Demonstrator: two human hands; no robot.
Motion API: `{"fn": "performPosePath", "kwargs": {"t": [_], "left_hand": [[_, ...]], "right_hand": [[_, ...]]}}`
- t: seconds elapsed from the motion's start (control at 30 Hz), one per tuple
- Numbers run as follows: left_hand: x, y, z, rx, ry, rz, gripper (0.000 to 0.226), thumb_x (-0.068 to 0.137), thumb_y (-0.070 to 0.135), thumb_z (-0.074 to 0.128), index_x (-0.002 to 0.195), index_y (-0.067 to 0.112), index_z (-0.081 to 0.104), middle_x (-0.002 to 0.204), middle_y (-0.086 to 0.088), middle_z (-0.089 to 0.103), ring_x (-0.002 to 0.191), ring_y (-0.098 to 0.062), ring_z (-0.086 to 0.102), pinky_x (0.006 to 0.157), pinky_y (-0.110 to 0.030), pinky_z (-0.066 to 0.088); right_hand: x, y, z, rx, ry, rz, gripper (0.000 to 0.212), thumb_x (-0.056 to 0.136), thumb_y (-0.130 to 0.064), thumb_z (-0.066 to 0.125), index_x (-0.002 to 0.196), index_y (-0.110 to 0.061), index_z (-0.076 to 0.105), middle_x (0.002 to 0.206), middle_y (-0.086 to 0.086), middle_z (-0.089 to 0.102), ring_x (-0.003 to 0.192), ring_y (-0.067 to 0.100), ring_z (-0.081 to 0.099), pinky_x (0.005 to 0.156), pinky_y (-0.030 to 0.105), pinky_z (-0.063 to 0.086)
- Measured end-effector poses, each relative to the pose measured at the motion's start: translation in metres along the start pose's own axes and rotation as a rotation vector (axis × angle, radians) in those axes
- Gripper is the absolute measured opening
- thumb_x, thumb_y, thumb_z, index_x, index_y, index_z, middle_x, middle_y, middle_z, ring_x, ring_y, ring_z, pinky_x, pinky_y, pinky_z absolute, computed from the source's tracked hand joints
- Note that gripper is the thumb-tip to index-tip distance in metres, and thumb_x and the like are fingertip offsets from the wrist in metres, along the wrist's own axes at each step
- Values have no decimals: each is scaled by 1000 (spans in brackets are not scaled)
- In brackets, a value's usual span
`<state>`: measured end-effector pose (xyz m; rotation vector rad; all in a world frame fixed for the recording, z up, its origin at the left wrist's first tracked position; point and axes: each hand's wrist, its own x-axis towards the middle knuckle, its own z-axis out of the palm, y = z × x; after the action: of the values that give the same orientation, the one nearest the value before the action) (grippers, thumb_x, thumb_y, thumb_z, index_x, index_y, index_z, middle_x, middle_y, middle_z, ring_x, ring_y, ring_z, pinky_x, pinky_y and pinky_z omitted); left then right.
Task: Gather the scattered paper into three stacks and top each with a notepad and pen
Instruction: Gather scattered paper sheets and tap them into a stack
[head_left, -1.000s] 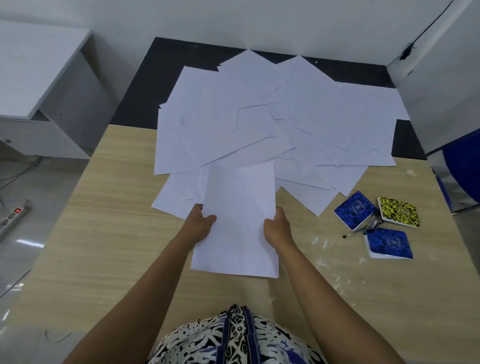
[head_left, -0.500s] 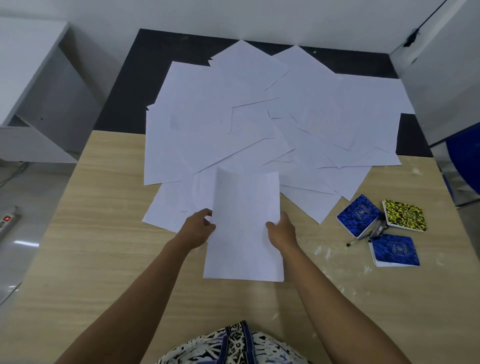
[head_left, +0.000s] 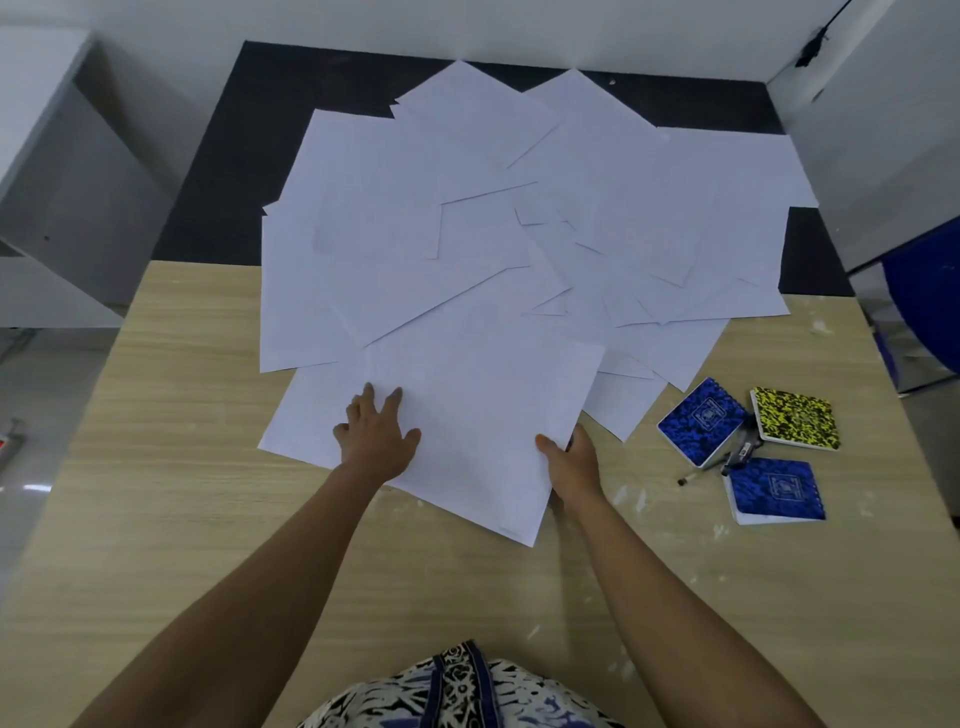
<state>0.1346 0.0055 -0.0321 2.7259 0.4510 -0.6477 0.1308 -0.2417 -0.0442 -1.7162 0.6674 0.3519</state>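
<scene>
Several white paper sheets (head_left: 519, 228) lie fanned and overlapping across the far half of the wooden table (head_left: 182, 519). The nearest sheet (head_left: 483, 426) lies tilted, its near corner pointing towards me. My left hand (head_left: 376, 431) rests flat on this sheet's left part with fingers spread. My right hand (head_left: 571, 462) pinches its right edge, thumb on top. To the right sit two blue notepads (head_left: 698, 421) (head_left: 776, 491) and a yellow notepad (head_left: 795, 418), with dark pens (head_left: 737, 454) lying between them.
A black mat (head_left: 218, 171) covers the table's far part under the paper. A grey cabinet (head_left: 67, 208) stands to the left, a white unit (head_left: 883, 130) to the right with something blue (head_left: 924, 296) beside it. Pale flecks dot the wood near the notepads.
The held sheet has turned from upright to tilted and now lies lower on the table. My left hand let go of its edge and spread flat on top.
</scene>
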Motion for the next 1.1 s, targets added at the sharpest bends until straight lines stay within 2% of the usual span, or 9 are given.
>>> {"fn": "performPosePath", "kwargs": {"t": [0.1, 0.27, 0.37, 0.43, 0.53, 0.67, 0.87, 1.0, 1.1], "left_hand": [[-3, -2, -1, 22, 49, 26, 61, 94, 48, 45, 149, 29, 25, 157, -8, 18, 141, -29, 22, 110, -50, 25], [-16, -6, 1, 20, 116, 20, 55, 93, 46, 50, 140, 20, 38, 135, -7, 43, 123, -28, 42, 103, -46, 32], [-23, -7, 3, -132, 109, -80, 63, 91, 43, 56, 142, 14, 33, 136, -10, 39, 123, -30, 43, 99, -46, 37], [-27, -7, 5, -158, 73, -113, 71, 90, 44, 58, 144, 10, 26, 139, -12, 30, 124, -32, 43, 99, -48, 37], [-29, -1, 6, -381, 28, -165, 77, 87, 42, 65, 144, 6, 27, 139, -17, 27, 127, -37, 39, 104, -48, 36], [-25, 13, -7, -639, -10, -247, 60, 88, 41, 65, 136, 13, 45, 141, -15, 28, 134, -35, 27, 107, -46, 31], [-16, 21, -14, -734, 12, -291, 75, 87, 31, 68, 145, 7, 27, 146, -17, 20, 129, -38, 37, 105, -43, 35], [-11, 18, -17, -908, 12, -295, 70, 91, 23, 64, 144, 0, 24, 144, -18, 36, 128, -34, 43, 100, -36, 37], [-7, 15, -17, -908, -4, -285, 59, 92, 26, 62, 140, 2, 37, 141, -15, 44, 126, -31, 47, 100, -35, 39]], "right_hand": [[0, 2, 0, -15, 12, -22, 32, 90, -14, 59, 122, -16, 55, 111, -2, 64, 100, 18, 61, 88, 34, 49], [-2, 0, 6, -48, 100, -35, 27, 96, -21, 53, 120, -11, 59, 110, 0, 63, 100, 18, 58, 84, 28, 42], [-4, -1, 7, -58, 94, -50, 25, 97, -28, 52, 112, -11, 62, 101, -3, 62, 95, 18, 59, 81, 27, 42], [-5, -2, 6, -45, 49, -47, 22, 92, -28, 61, 110, -14, 58, 101, -3, 61, 96, 18, 60, 81, 29, 45], [-8, -1, 4, -68, 0, -23, 36, 84, -17, 70, 112, -15, 49, 108, -1, 59, 97, 19, 59, 86, 34, 49], [-10, 2, 2, -71, -47, -44, 27, 88, -12, 64, 115, -12, 61, 109, 3, 66, 101, 23, 63, 88, 36, 51], [-19, 3, 6, -91, 18, -64, 27, 94, -16, 56, 121, -11, 61, 117, 3, 65, 106, 22, 60, 89, 31, 46], [-17, 0, 5, -137, 23, -64, 37, 98, -13, 48, 135, -13, 48, 128, 3, 57, 119, 24, 53, 98, 32, 41], [-10, -5, 0, -166, -7, -88, 38, 98, -13, 45, 136, -15, 47, 129, 1, 57, 120, 24, 53, 101, 34, 41]]}}
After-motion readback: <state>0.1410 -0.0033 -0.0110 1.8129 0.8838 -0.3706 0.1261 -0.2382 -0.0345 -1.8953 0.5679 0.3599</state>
